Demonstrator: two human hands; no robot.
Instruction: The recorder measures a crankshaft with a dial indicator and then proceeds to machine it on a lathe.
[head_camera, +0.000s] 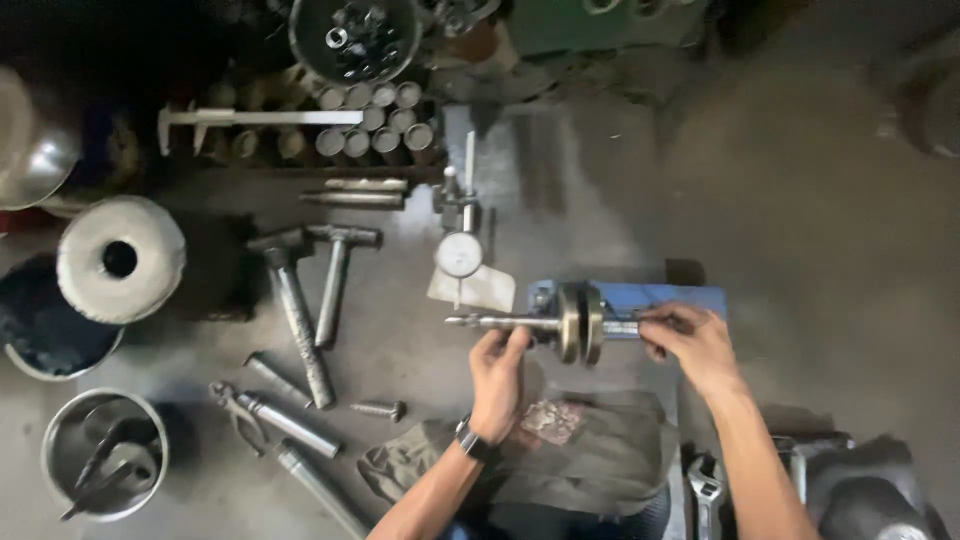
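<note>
Your crankshaft (572, 323) lies level across the blue stand (660, 297), its 2 round webs upright at the middle and its thin shaft pointing left. It sits between your 2 hands, near the centre of the floor (800, 220).

Your left hand (500, 372) comes up from below, wrist bent back, fingers curled narrowly around the left shaft just beside the webs. A dark watch (473, 440) sits on that wrist. Your right hand (690, 340) reaches in from the lower right, forearm angled steeply, fingertips pinched on the right shaft end over the stand. Both hands are closed on the crankshaft.

Just above the left shaft stands a dial gauge (459, 254) on its post, its white face close to the shaft; whether its tip touches, you cannot tell. Below your hands lies a crumpled rag (590, 460).

To the left, well apart, lie 2 hammers (310, 300), a bolt (380, 408), pliers (235, 405) and loose rods. A caliper (250, 118) rests by a rack of sockets (375, 120). A wrench (706, 488) lies near your right forearm.
</note>
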